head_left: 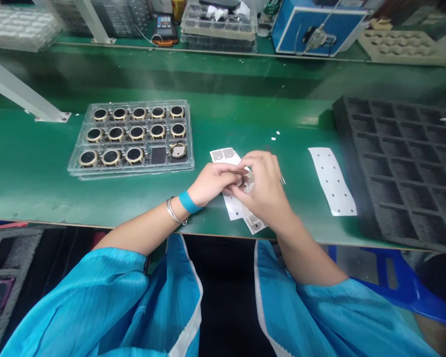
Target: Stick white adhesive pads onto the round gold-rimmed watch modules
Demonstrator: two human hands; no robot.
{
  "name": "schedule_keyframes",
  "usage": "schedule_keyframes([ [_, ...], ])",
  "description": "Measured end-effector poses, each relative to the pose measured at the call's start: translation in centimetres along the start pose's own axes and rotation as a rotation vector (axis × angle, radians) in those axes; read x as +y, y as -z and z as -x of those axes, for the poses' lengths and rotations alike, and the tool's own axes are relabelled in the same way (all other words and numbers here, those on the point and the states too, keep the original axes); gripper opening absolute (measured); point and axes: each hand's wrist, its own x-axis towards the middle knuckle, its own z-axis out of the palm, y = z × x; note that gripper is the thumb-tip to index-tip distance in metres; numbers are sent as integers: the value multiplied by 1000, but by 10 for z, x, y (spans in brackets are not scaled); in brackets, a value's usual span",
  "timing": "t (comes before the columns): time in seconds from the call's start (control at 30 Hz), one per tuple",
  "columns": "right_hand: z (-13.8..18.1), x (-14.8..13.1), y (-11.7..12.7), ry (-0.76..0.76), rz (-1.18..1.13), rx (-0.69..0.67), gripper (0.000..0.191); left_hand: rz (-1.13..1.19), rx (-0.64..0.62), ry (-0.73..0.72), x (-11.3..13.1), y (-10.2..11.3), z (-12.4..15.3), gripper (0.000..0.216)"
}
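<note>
My left hand (211, 182) and my right hand (265, 186) meet above the near part of the green bench. Between their fingertips they hold a small round watch case (241, 181), mostly covered by the fingers. A thin pointed metal tool, perhaps tweezers, sticks out past the right hand's outer side. Beneath the hands lie white sticker sheets (233, 208) with grey and dark patches. To the left, a clear plastic tray (74, 166) carries rows of gold-rimmed watches (137, 133). One front-row piece (178, 150) shows a pale inside, and the pocket beside it shows a dark square.
A black foam tray (360, 163) with square pockets stands at the right, beside a white strip (332, 181) of small dark stickers. Along the back shelf are a blue box (301, 25), clear trays (219, 29) and a meter (165, 27). A white post (26, 89) rises at left.
</note>
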Motion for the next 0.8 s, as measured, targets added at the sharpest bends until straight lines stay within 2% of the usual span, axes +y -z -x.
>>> schedule_keyframes([
  [0.1,0,10,6,28,-141,-28,46,-76,-52,-44,2,-2,2,17],
  [0.17,3,19,12,-22,-347,-17,66,-158,-65,-166,10,3,3,19],
  [0.2,5,23,15,-69,-454,0,72,-237,-31,-243,17,10,4,20],
  [0.27,11,30,20,-170,-594,61,70,-467,127,-367,35,30,8,25],
  [0.37,22,40,28,-289,-575,166,46,-867,508,-425,60,77,19,32],
  [0.43,29,45,33,-345,-531,193,35,-1063,721,-370,68,107,25,33],
  [0.47,31,47,35,-363,-517,198,30,-1127,753,-312,69,120,26,30],
  [0.53,35,51,37,-374,-493,197,24,-1221,690,-212,68,137,26,18],
  [0.6,36,52,39,-363,-447,191,20,-1316,646,-235,67,145,28,11],
  [0.67,36,50,43,-336,-358,186,17,-1403,760,-288,70,147,33,14],
  [0.7,36,48,46,-314,-307,179,15,-1430,831,-258,73,148,36,17],
  [0.73,36,45,50,-284,-260,166,12,-1451,876,-176,77,149,40,21],
  [0.8,36,39,56,-216,-201,87,5,-1508,838,61,86,152,42,36],
])
